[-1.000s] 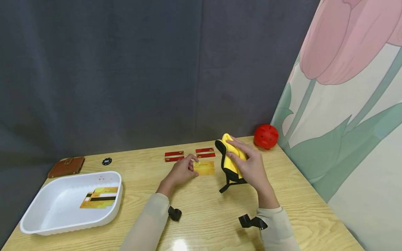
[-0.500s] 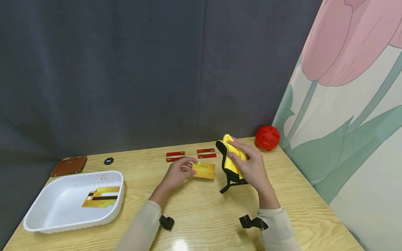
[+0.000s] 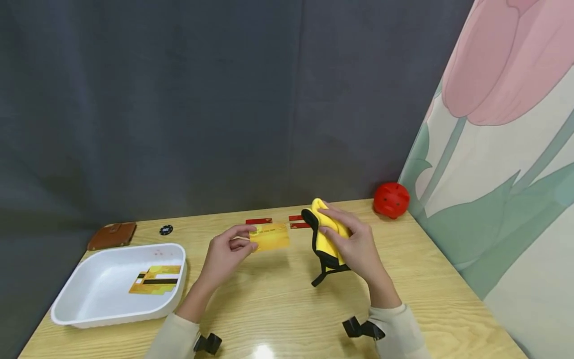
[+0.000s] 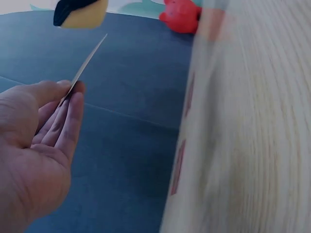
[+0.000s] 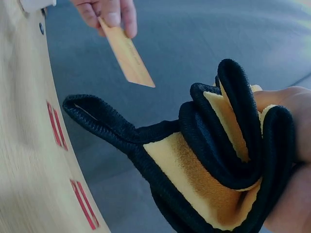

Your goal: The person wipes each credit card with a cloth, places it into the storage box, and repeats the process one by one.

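My left hand [image 3: 226, 254] pinches a yellow card [image 3: 271, 237] by its left edge, thumb in front and fingers behind, raised above the table. In the left wrist view the card [image 4: 86, 63] shows nearly edge-on. My right hand [image 3: 356, 244] grips a folded yellow cloth [image 3: 329, 240] with black edging; a black loop [image 5: 97, 114] hangs from its corner. Between the hands there is a gap, with the card just left of the cloth. Behind them two red-striped cards lie on the table; the left one [image 3: 258, 221] is partly covered by the held card, the right one [image 3: 299, 225] by the cloth.
A white tray [image 3: 67, 294] on the left holds several overlapping yellow cards [image 3: 157, 280]. Toward the back left lie a brown leather wallet [image 3: 112, 236] and a black round chip [image 3: 166, 230]. A red piggy bank [image 3: 391, 200] stands at the back right, near the patterned wall.
My left hand has picked up the yellow card from the table and carried it up and to the left. The right hand keeps its grip on the cloth, nearly still. The view has shifted slightly.
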Demonstrator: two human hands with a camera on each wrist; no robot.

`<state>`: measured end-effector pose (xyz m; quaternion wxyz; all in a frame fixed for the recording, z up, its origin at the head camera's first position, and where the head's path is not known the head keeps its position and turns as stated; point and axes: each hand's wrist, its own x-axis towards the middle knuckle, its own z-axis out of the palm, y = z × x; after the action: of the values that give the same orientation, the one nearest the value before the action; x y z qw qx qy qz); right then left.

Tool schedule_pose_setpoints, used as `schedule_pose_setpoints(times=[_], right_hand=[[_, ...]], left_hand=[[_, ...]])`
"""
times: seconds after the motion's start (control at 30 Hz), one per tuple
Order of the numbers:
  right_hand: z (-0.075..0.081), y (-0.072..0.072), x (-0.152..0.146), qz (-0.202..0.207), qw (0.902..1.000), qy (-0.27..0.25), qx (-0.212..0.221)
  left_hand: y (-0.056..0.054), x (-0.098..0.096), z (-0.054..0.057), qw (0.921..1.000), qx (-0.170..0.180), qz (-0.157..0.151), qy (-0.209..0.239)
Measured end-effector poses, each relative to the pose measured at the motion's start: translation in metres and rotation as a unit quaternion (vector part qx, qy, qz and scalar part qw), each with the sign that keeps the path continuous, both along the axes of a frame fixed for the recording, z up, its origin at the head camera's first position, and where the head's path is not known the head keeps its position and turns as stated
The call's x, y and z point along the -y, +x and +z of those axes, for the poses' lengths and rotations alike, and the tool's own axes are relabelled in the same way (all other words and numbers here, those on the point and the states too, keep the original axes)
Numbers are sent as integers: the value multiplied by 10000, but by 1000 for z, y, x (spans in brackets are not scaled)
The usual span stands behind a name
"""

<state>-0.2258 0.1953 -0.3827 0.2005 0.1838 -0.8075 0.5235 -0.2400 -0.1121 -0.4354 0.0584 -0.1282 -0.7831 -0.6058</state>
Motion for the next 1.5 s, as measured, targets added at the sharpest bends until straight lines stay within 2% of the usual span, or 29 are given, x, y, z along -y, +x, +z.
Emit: schedule_pose_setpoints(times=[0.13, 0.3, 0.5, 0.67, 1.0, 1.17, 1.5], right_hand=[[1, 6, 9, 183, 9997, -52, -173], [4, 15, 23, 365, 9986, 4, -371], [3, 21, 43, 731, 9953, 241, -581], [-3, 23, 56, 913, 9908, 522, -851], [-12, 24, 71, 600, 9788, 1378, -1389], [-15, 23, 75, 383, 9723, 1573, -1685], [-14, 22, 73, 124, 9692, 1777, -1701]], left_hand=[[12, 3, 7, 9996, -72, 221, 168], [14, 3, 4, 9992, -42, 360, 168], [15, -1, -2, 9991, -196, 348, 133], [20, -9, -2, 9980, -394, 290, 394], [31, -18, 4, 9938, -533, -63, 977], [33, -22, 5, 9911, -620, -31, 1181], [36, -26, 6, 9863, -748, 38, 1469]])
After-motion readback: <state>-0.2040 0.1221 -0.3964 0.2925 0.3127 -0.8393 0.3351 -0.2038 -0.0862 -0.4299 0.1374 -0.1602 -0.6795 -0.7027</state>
